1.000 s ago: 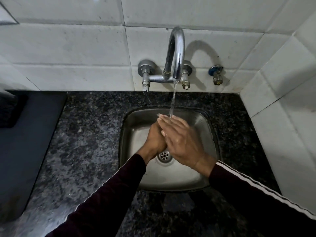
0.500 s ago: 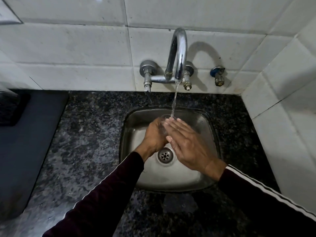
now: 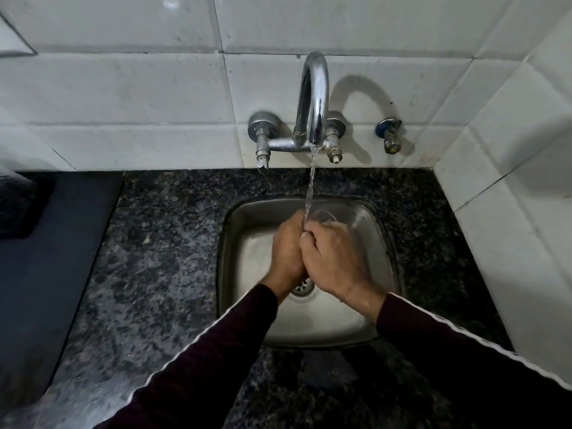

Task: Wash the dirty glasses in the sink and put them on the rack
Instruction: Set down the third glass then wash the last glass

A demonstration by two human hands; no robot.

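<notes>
A clear glass (image 3: 323,215) is held over the steel sink (image 3: 376,230), its rim showing just beyond my knuckles, under the running stream from the chrome tap (image 3: 314,97). My left hand (image 3: 286,250) and my right hand (image 3: 332,258) are pressed together around the glass, fingers curled on it. Most of the glass is hidden behind my hands. Water falls onto the rim and my fingers.
Dark speckled granite counter (image 3: 154,258) surrounds the sink. A dark mat (image 3: 40,258) lies at the left with a dark object (image 3: 18,202) on its far end. White tiled walls stand behind and at the right. A small valve (image 3: 390,134) sits right of the tap.
My right hand went from lying flat over the left to curling its fingers around the glass. Both hands shifted slightly, and the glass rim now shows under the stream.
</notes>
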